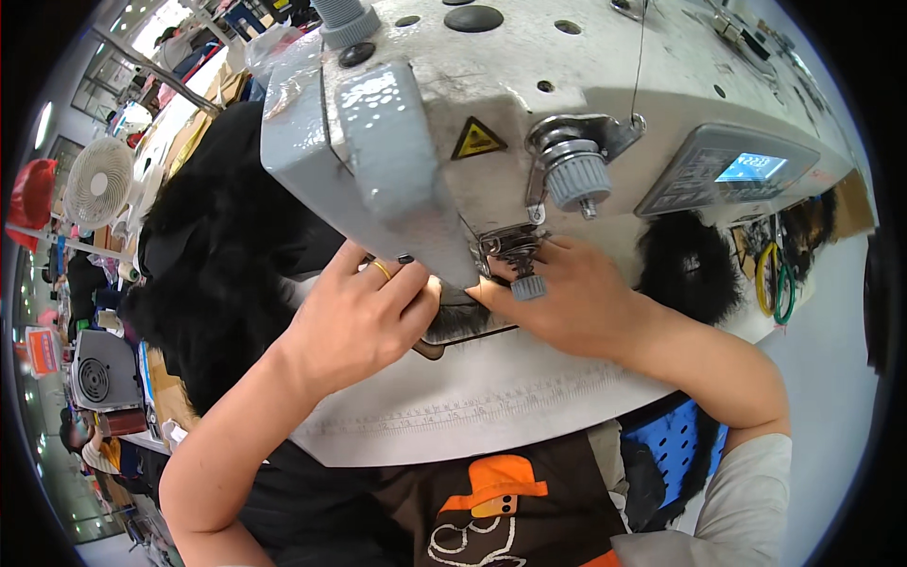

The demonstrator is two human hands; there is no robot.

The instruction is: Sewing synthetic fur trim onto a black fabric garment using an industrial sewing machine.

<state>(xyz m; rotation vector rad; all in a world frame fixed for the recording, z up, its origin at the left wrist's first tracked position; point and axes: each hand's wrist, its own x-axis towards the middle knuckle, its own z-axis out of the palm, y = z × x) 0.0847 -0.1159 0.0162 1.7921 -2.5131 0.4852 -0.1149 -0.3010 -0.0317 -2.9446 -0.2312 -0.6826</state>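
Note:
A strip of black furry fabric (pixel 458 323) lies under the needle area of a grey-white industrial sewing machine (pixel 397 161). My left hand (pixel 364 317), with a ring on one finger, is at the strip's left side, its fingers bent and pinching the fabric edge. My right hand (pixel 581 298) is at the other side, thumb pointing in toward the needle. Its fingers curl on the fabric, partly hidden behind the thread tension knob (pixel 529 286) and metal parts. The machine head hides the stitching point itself.
Black furry fabric (pixel 217 255) is heaped left of the machine, and another black fur piece (pixel 690 269) lies right. Scissors with yellow and green handles (pixel 777 283) hang beyond it. A marked ruler (pixel 463 404) runs along the near table edge. A white fan (pixel 98 182) stands far left.

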